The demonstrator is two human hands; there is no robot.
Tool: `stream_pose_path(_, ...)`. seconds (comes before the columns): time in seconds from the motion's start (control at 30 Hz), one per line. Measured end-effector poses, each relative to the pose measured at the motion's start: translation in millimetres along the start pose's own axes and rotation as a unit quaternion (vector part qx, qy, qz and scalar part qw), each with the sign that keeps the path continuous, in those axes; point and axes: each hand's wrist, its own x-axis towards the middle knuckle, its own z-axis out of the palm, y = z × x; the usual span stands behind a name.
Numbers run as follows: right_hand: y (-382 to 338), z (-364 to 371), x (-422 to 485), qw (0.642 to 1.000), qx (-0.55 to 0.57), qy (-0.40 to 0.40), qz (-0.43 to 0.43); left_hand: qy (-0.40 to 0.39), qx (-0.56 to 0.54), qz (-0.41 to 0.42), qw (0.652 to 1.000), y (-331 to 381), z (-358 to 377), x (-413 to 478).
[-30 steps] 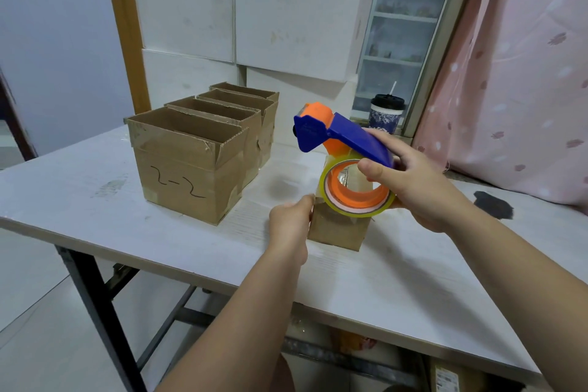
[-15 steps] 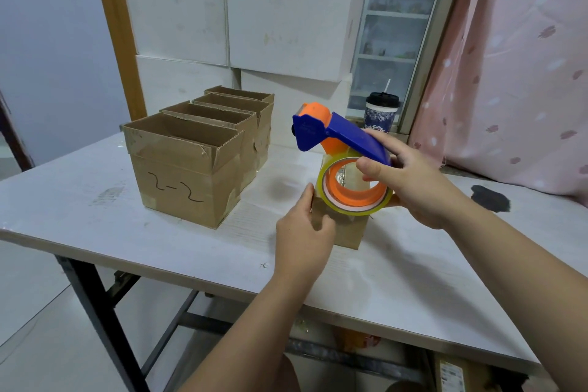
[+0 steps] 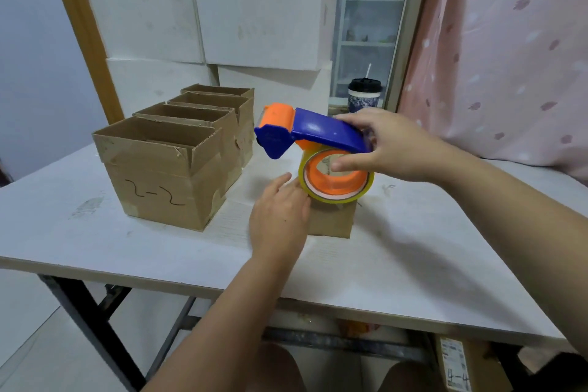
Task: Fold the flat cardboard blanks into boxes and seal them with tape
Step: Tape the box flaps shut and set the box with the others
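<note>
A small brown cardboard box (image 3: pixel 332 219) stands on the white table (image 3: pixel 413 264), mostly hidden behind my hands. My right hand (image 3: pixel 389 145) grips a blue and orange tape dispenser (image 3: pixel 313 148) with a roll of clear tape, held just over the box top. My left hand (image 3: pixel 280 216) lies flat against the box's left front side, fingers together and stretched out. To the left stand several open-topped cardboard boxes in a row (image 3: pixel 178 165); the nearest is marked "2-2".
Large white boxes (image 3: pixel 222 9) are stacked at the table's back. A lidded cup with a straw (image 3: pixel 364 94) stands behind the dispenser. A pink curtain (image 3: pixel 509 41) hangs at right. A labelled carton (image 3: pixel 458 363) sits on the floor under the table.
My left hand went from a closed grip at the box's corner to an open palm pressed on its side. The dispenser tipped flatter and shifted slightly right.
</note>
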Motion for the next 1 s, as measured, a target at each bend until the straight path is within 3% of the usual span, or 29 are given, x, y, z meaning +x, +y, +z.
stream_pose_path(0.1, -4.0, -3.5, 6.8, 0.996, -0.073, -0.041, -0.034, -0.015, -0.012, -0.060, 0.998, -1.6, 3.1, 3.2)
stream_pose_path(0.17, -8.3, -9.0, 8.4, 0.986, -0.142, -0.069, -0.051, 0.004, -0.008, -0.023, 1.000, -2.0, 4.0, 2.8)
stream_pose_path(0.27, -19.3, -17.0, 14.1, 0.965, -0.249, -0.049, -0.059, 0.016, 0.010, 0.019, 1.000, -2.3, 4.6, 4.3)
stream_pose_path(0.43, -28.3, 3.4, 19.3, 0.984, -0.138, -0.057, -0.095, 0.034, 0.059, 0.054, 0.996, 0.6, 10.3, 5.7)
stream_pose_path(0.67, 2.3, 7.6, 2.0, 0.997, -0.004, 0.019, -0.070, 0.100, 0.025, 0.097, 0.990, -3.6, 13.5, 0.3)
stream_pose_path(0.87, 16.4, 16.6, -26.4, 0.977, 0.198, 0.079, -0.028, 0.148, 0.053, 0.126, 0.980, -7.4, 13.4, 0.4)
stream_pose_path(1.0, 17.9, 6.9, -23.0, 0.983, 0.171, 0.061, -0.031, 0.157, 0.067, 0.145, 0.975, -10.5, 14.4, 3.5)
